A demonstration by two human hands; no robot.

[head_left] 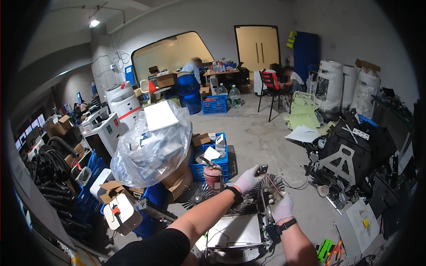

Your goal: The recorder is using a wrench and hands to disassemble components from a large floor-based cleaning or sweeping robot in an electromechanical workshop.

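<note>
In front of me stands a partly opened machine with a pale flat panel (235,230) and two round black brushes, the left brush (197,196) and the right brush (267,184). My left hand (248,179), in a white glove, is closed round a small dark part (264,169) above the machine. A thin reddish rod-like piece (272,182) runs from there down to my right hand (282,209). That hand, also gloved, is closed at the piece's lower end beside the machine's right side; its fingertips are partly hidden. An L-shaped hex key (228,242) appears to lie on the panel.
Beyond the machine are a red canister (213,175) and a blue crate (226,168) of parts. A plastic-wrapped bundle (153,142) rises at left. Black parts (344,155) are heaped at right, with tools (333,252) near the lower edge. Two people sit or stand far back.
</note>
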